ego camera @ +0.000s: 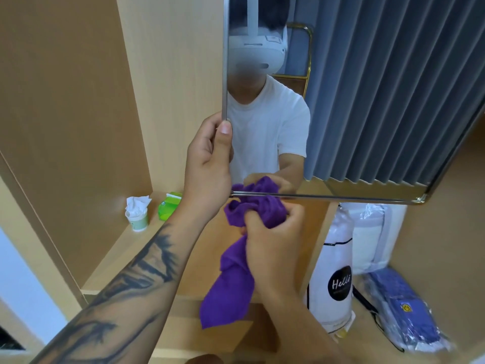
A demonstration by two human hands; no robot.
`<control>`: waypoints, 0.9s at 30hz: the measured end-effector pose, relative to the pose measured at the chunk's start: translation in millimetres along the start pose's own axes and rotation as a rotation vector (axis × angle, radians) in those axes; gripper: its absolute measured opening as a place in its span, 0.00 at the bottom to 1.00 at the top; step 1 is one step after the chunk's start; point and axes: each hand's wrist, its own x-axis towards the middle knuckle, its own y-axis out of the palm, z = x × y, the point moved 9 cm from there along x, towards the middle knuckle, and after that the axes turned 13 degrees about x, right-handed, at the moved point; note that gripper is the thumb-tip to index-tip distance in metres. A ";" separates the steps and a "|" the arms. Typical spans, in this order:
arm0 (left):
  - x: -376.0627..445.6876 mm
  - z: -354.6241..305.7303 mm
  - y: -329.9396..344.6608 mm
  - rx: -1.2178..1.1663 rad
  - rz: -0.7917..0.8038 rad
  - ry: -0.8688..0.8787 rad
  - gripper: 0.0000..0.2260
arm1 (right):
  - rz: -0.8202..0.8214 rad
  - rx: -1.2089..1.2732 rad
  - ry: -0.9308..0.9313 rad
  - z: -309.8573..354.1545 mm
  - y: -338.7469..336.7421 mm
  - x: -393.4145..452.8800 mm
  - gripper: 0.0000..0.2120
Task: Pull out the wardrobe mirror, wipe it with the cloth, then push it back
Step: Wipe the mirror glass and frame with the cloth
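Now wipe the glass, low to high

Right now the left hand [210,156] holds the near edge of the mirror [367,101], thumb on the glass and fingers curled behind the frame. The mirror looks pulled out from the wardrobe. The right hand [273,243] squeezes the purple cloth [236,271] tight, just under the mirror's bottom edge. I think a good wipe needs the cloth spread flatter, a steady left hand, and long strokes across

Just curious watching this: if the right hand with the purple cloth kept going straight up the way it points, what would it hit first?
Most likely the bottom edge of the mirror. The right hand holds the purple cloth just below it, though depth is unclear.
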 end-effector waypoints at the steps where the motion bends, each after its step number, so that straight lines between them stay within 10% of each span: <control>1: 0.2 0.1 -0.2 0.003 0.007 -0.002 0.17 | 0.039 0.009 0.015 -4.0 9.3 -3.3 0.17; 13: -0.8 7.0 1.3 -0.016 0.034 -0.047 0.15 | -0.282 0.069 -0.176 24.5 -61.6 17.9 0.19; 27: -2.0 4.2 -0.6 -0.017 0.061 -0.062 0.10 | 0.015 0.135 0.120 -9.9 16.5 -5.2 0.17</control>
